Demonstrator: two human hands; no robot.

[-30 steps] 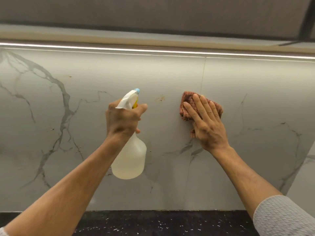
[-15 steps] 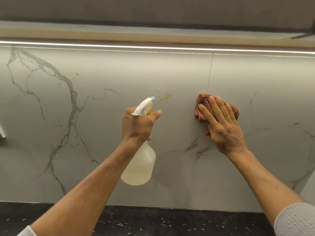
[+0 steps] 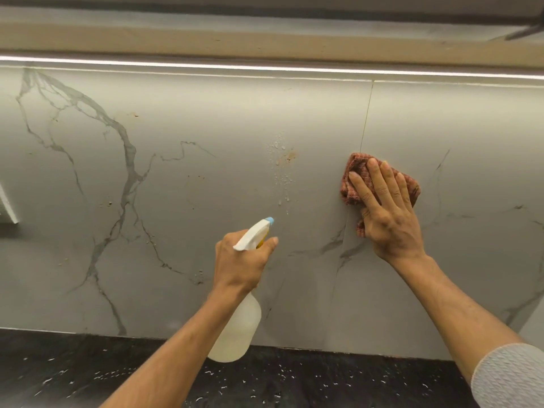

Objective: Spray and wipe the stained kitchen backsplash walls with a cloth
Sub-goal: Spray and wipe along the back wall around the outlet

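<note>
Currently: left hand (image 3: 244, 262) grips spray bottle (image 3: 238, 334); right hand (image 3: 388, 219), fingers straight, presses cloth (image 3: 354, 164). Advised: wipe wetted stain (image 3: 290, 156) firmly.

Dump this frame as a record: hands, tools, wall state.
left hand: grips spray bottle, nozzle aimed at wall
right hand: flat fingers press cloth against wall
cloth: reddish, bunched, at the foot of the panel seam
backsplash: grey, marble-veined
stain: brownish, left of cloth, unwiped
droplets: around and below stain
countertop: dark, speckled
</note>
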